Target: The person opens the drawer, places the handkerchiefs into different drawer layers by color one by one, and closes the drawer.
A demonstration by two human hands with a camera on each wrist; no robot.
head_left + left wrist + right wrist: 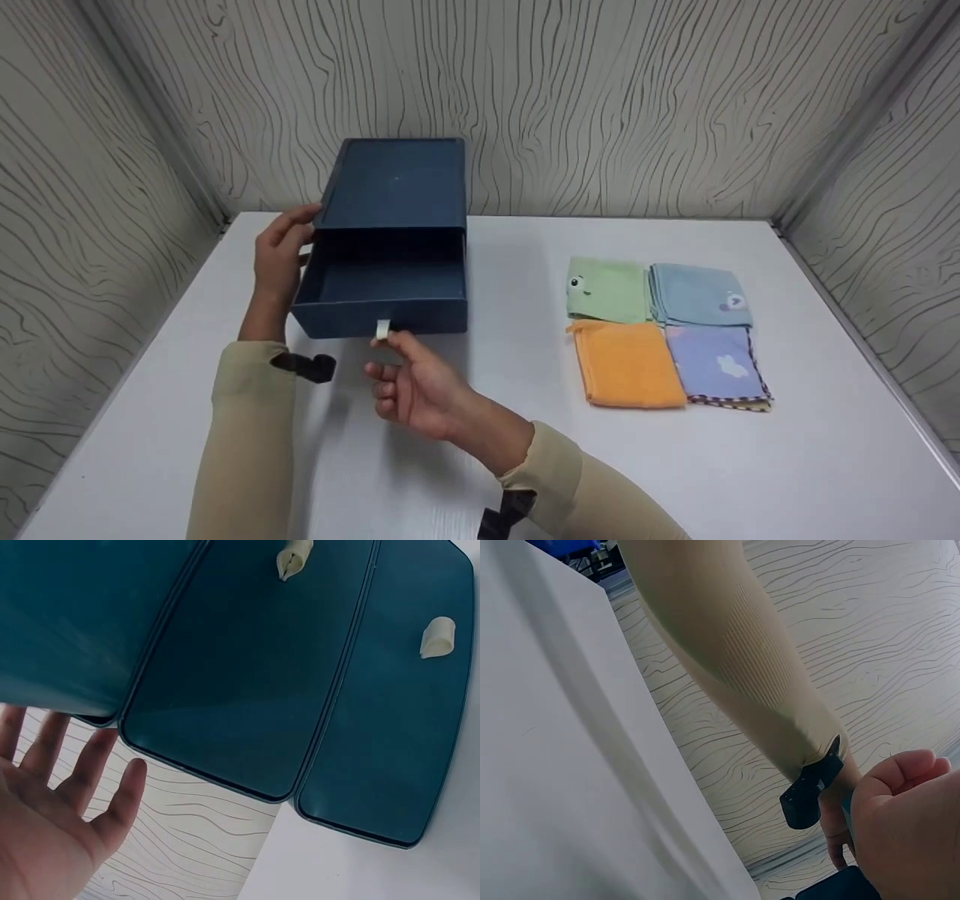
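A dark blue drawer unit [397, 184] stands at the back left of the table, its top drawer [379, 315] pulled out; the visible inside looks bare. With thumb and finger, my right hand [427, 390] pinches the pale pull tab [383, 328] on that drawer's front, its other fingers loosely curled. Against the unit's left side rests my left hand [279, 251], fingers extended. The left wrist view shows this left hand [56, 810] beside the unit, and two lower drawers [225, 690] closed, each with a pale tab. In the right wrist view the tab is hidden behind my right hand [907, 832].
On the right of the white table [517, 465] lie folded cloths: a green one [607, 292], a blue one [701, 296], an orange one [630, 367] and a purple one [712, 364]. Wood-patterned panels [525, 105] wall the table at the back and sides.
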